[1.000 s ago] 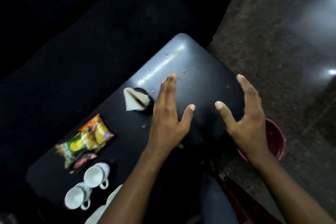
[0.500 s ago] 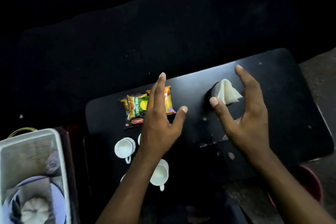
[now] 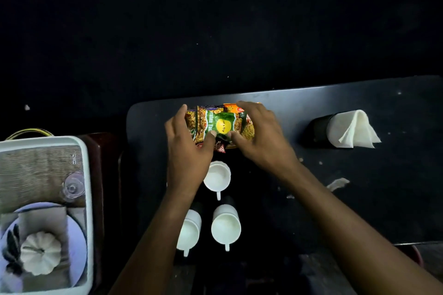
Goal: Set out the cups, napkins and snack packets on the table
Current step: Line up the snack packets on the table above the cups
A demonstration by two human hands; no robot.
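A stack of green, yellow and orange snack packets [image 3: 220, 124] lies near the far edge of the dark table [image 3: 359, 199]. My left hand [image 3: 187, 151] grips its left end, and my right hand [image 3: 261, 136] grips its right end and front edge. Three white cups stand in front of the packets: one [image 3: 217, 176] just below my hands, one [image 3: 225, 225] nearer me, and one [image 3: 189, 230] partly behind my left forearm. White folded napkins [image 3: 354, 129] stick out of a black holder [image 3: 318, 129] lying at the right.
A white tray [image 3: 87, 199] to the left of the table holds a woven mat, a clear glass [image 3: 73, 185], a plate [image 3: 76, 242] and a small white pumpkin [image 3: 40, 252]. Scraps of paper [image 3: 336, 183] lie on the table's right part. Everything beyond the table is dark.
The view swung left, bringing the packets and cups to the centre. Both hands, open above the table before, have come down and closed on the snack packets.
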